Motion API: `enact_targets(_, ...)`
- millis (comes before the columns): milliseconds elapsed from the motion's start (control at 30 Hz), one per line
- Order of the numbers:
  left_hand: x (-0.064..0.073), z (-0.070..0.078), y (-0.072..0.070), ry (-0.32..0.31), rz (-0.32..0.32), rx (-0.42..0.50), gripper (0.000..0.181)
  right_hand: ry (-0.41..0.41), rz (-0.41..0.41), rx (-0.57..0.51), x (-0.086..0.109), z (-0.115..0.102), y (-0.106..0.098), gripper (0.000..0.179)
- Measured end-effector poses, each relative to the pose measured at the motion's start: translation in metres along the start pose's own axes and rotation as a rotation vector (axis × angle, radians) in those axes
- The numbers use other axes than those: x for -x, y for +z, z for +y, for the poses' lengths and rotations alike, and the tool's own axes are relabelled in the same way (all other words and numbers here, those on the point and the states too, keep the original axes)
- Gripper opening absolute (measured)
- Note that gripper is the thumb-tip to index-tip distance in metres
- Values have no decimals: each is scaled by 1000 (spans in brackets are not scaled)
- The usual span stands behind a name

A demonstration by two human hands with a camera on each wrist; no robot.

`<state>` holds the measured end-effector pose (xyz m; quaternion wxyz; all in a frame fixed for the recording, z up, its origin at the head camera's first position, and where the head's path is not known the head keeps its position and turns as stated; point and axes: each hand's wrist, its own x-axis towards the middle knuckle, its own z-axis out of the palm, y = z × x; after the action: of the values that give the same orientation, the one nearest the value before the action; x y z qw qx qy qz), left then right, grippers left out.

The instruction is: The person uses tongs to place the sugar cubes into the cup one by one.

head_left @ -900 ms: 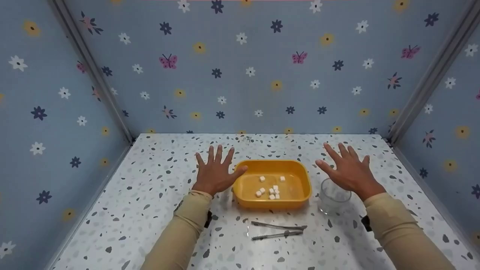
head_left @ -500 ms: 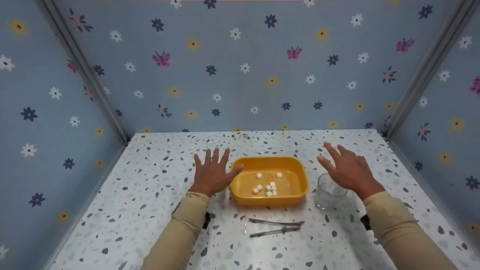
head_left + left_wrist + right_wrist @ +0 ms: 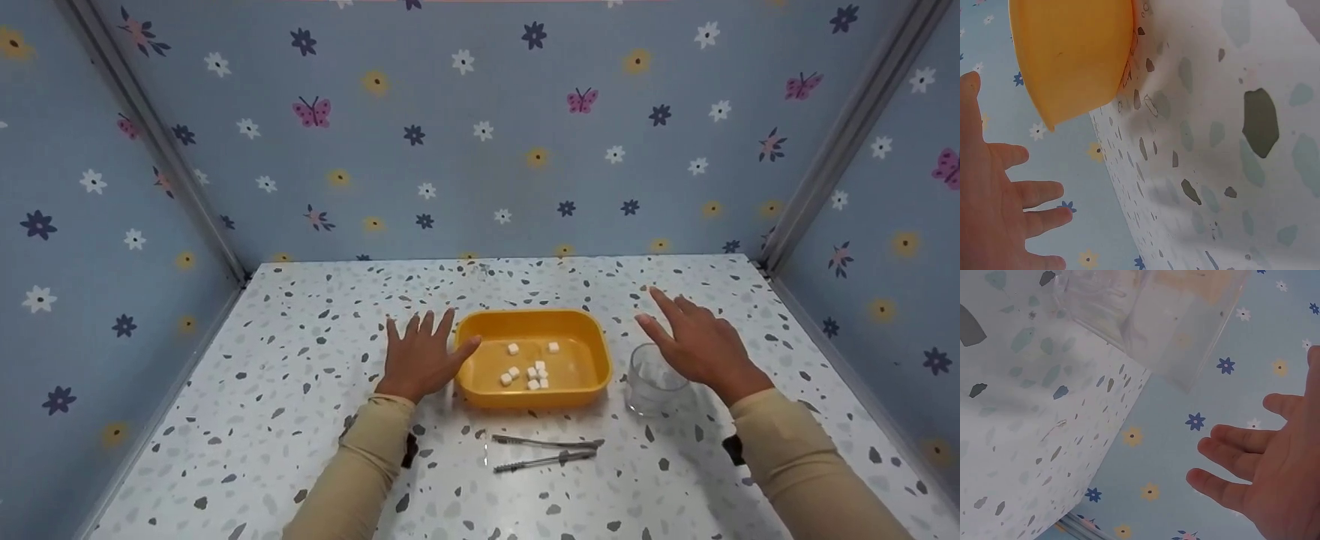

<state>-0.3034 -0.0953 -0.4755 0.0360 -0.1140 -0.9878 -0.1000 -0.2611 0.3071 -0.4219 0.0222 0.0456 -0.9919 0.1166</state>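
A yellow tray [image 3: 480,352] with several small white cubes [image 3: 533,373] in it stands mid-table. My left hand [image 3: 421,361] hovers at its left side, fingers spread and thumb overlapping the rim in the head view; the left wrist view shows that hand apart from the tray wall [image 3: 1072,56]. My right hand [image 3: 703,346] hangs by a clear glass [image 3: 654,390], fingers extended and holding nothing. In the right wrist view the glass [image 3: 1168,332] stands apart from the fingers. Metal tongs [image 3: 547,454] lie in front of the tray, their arms spread apart.
The white speckled table [image 3: 315,450] meets a blue flower-patterned wall [image 3: 480,135] at the back. Similar panels rise on the left [image 3: 90,300] and right [image 3: 885,247], with grey metal strips [image 3: 150,142] at the corners.
The head view has shifted, so the table things appear slightly higher and further left. My left hand has sunk a little beside the tray. The right hand's fingers have drawn closer together.
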Motion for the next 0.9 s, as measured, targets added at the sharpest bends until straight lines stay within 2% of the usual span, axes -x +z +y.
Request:
enact_targets(300,0,3,3,-5,-5,11,89,-41,21,-39,6,2,-1,81)
enact_targets(533,6,2,10,-3,12,69,88,-15,8,-62,7,1,1,85)
enact_targets(900,9,6,16,-11,36,102,85,27,-15,-100,10,-1,6,89)
